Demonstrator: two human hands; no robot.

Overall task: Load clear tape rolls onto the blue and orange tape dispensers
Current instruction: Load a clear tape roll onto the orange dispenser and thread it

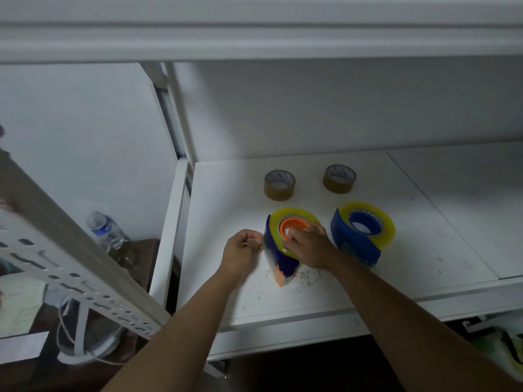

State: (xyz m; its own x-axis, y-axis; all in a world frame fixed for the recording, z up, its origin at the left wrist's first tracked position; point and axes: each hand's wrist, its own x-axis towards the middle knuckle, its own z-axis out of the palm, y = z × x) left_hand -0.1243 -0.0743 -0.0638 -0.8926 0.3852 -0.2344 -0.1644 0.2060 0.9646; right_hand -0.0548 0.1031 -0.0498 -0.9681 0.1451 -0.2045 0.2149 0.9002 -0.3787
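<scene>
Two tape dispensers stand on the white shelf (396,281). The left dispenser (278,257) is blue with an orange hub and an orange tip, and a yellowish clear tape roll (278,219) sits on the hub. My right hand (307,246) lies over this roll, its fingers curled round the near rim. My left hand (243,248) is just left of the dispenser, its curled fingertips pinching what looks like a thin clear tape end. The right dispenser (355,241) is all blue and carries its own clear roll (382,222).
Two brown tape rolls (279,184) (339,178) lie flat behind the dispensers. Bits of debris litter the shelf near the orange tip. A perforated white upright (70,267) slants across the left. A plastic bottle (106,229) stands lower left. A wall backs the shelf.
</scene>
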